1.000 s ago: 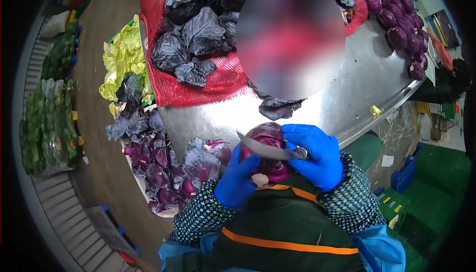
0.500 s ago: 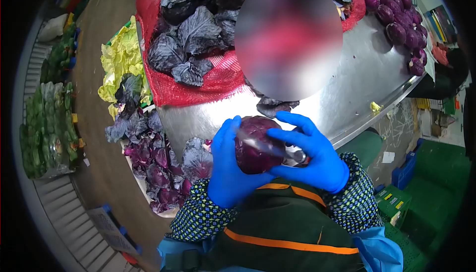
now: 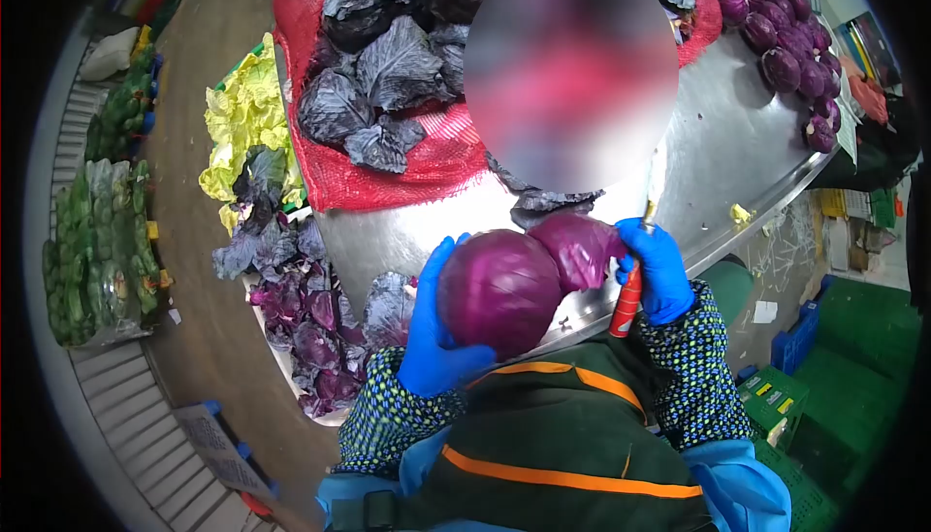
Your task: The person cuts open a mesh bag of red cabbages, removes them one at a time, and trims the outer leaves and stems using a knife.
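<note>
My left hand [image 3: 433, 338], in a blue glove, is wrapped round the left side of a shiny red cabbage [image 3: 499, 294] above the table's near edge. A purple outer leaf [image 3: 580, 249] stands away from the cabbage's right side and reaches to my right hand [image 3: 661, 275], also gloved in blue. That hand is closed round a knife with a red handle [image 3: 628, 301], its blade pointing away from me. The fingers seem to pinch the leaf's edge as well, though the contact is partly hidden. Dark loose leaves [image 3: 548, 204] lie on the table just beyond the cabbage.
A red mesh sack [image 3: 335, 178] bears several untrimmed cabbages [image 3: 398, 62] on the metal table [image 3: 722, 134]. Trimmed cabbages [image 3: 781, 68] are heaped at far right. A container of purple leaves [image 3: 315, 348] and yellow-green leaves [image 3: 247, 115] stand left. A blurred oval hides part of the table.
My right hand has moved right, away from the cabbage, drawing the outer leaf outward. The knife's red handle has come into view. My left hand still holds the cabbage.
</note>
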